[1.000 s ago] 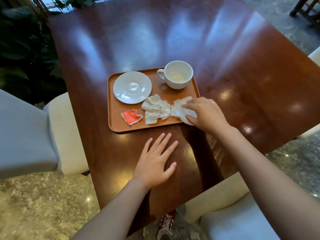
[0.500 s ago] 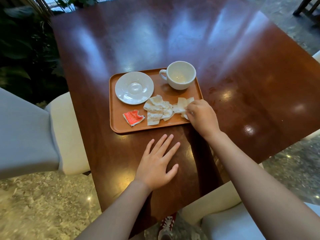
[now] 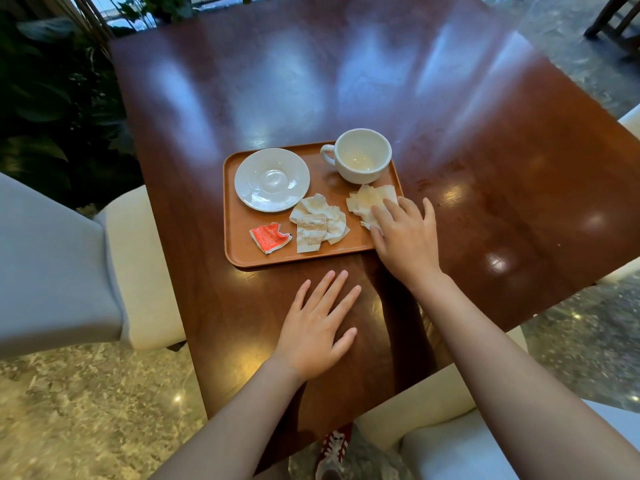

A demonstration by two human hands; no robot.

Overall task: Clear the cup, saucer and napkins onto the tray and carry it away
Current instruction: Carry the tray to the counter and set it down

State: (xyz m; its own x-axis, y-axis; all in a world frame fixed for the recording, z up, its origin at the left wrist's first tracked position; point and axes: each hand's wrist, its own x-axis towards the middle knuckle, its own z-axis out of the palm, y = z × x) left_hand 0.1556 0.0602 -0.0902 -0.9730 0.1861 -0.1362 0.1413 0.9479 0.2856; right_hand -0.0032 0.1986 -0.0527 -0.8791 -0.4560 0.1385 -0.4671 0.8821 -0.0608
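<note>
An orange tray [image 3: 239,223] lies on the dark wooden table [image 3: 346,81]. On it are a white saucer [image 3: 272,179] at the left, an empty white cup [image 3: 362,155] at the back right, a crumpled napkin with paper packets [image 3: 318,223] in the middle and a torn red packet [image 3: 269,238]. A second crumpled napkin [image 3: 369,202] lies on the tray's right edge. My right hand [image 3: 405,237] rests on that napkin with its fingers spread flat over it. My left hand [image 3: 317,327] lies flat and open on the table in front of the tray.
Pale upholstered chairs stand at the left [image 3: 69,265] and at the lower right [image 3: 460,445]. Dark plants [image 3: 52,98] fill the left background. A red shoe [image 3: 334,448] shows on the stone floor below the table edge.
My right hand has slid the second napkin further onto the tray and opened its fingers flat over it. My left hand has stayed in place.
</note>
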